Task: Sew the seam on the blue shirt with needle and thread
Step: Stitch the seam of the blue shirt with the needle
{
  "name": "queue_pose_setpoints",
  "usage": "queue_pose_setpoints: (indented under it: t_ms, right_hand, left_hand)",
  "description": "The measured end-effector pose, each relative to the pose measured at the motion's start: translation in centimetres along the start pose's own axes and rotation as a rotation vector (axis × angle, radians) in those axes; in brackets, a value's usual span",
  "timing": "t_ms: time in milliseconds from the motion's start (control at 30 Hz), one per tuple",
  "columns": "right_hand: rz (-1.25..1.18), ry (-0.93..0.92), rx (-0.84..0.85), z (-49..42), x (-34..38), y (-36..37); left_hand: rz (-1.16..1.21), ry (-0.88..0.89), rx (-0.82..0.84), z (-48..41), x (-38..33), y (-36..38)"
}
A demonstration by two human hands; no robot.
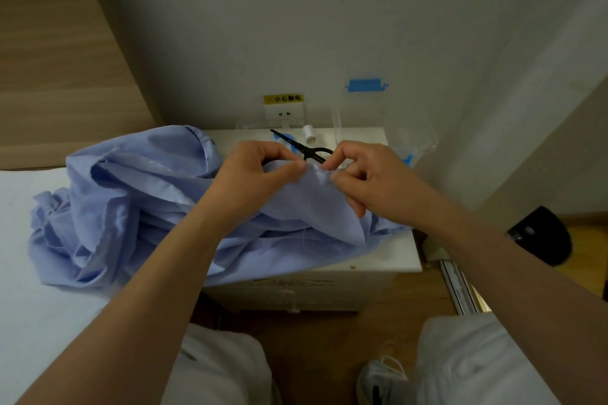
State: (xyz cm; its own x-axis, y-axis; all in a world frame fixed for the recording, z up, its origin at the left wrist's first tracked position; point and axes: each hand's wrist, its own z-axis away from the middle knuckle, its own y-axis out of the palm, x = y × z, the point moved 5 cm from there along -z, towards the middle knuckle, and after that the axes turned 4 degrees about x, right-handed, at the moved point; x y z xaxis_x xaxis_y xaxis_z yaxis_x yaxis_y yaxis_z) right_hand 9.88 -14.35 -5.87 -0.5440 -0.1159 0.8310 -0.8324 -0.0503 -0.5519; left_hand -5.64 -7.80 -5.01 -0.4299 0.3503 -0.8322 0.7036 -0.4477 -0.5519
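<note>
A crumpled light blue shirt lies across the bed and the white nightstand. My left hand pinches a raised fold of the shirt between thumb and fingers. My right hand pinches a thin needle at the fold's edge, close to my left thumb. A fine thread hangs down over the cloth below the fold.
Black scissors and a white thread spool lie on the nightstand behind my hands. A clear plastic container with a blue clip stands at the right rear. A wall socket is behind. The white bed is at left.
</note>
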Motion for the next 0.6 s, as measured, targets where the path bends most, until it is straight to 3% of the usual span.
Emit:
queue_pose_setpoints:
  t_ms: [267,600]
  right_hand:
    - [-0.034,-0.021,-0.063,-0.11,0.05,-0.12]
    - [-0.207,0.008,0.017,-0.16,-0.04,-0.31]
  left_hand:
    - [0.039,-0.011,-0.002,0.08,-0.10,-0.03]
    - [0.124,0.002,0.081,0.32,-0.43,0.01]
